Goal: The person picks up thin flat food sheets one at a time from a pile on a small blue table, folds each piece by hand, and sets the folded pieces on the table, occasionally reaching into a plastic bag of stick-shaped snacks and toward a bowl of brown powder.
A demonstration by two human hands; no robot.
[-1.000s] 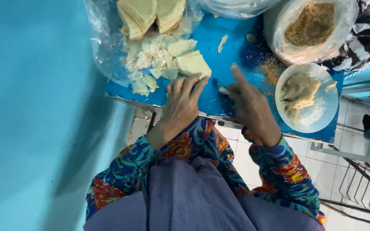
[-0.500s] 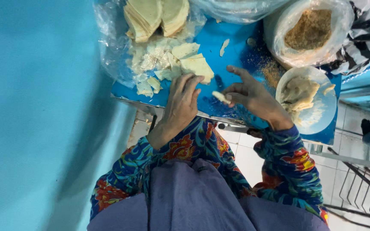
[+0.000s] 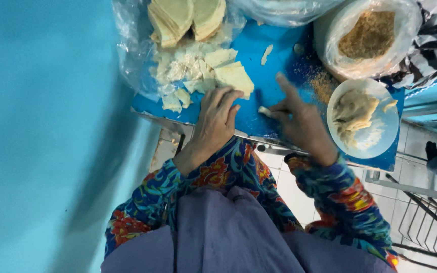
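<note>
Two containers: bowl (image 3: 386,132) of dough, bag (image 3: 367,35) of crumbs; right hand (image 3: 299,124) fingers pinch dough piece (image 3: 264,110), left hand (image 3: 217,117) lies flat.

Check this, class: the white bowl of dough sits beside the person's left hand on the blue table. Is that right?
Not quite. The head view shows the white bowl of dough beside the right hand, not the left hand, on the blue table.
</note>
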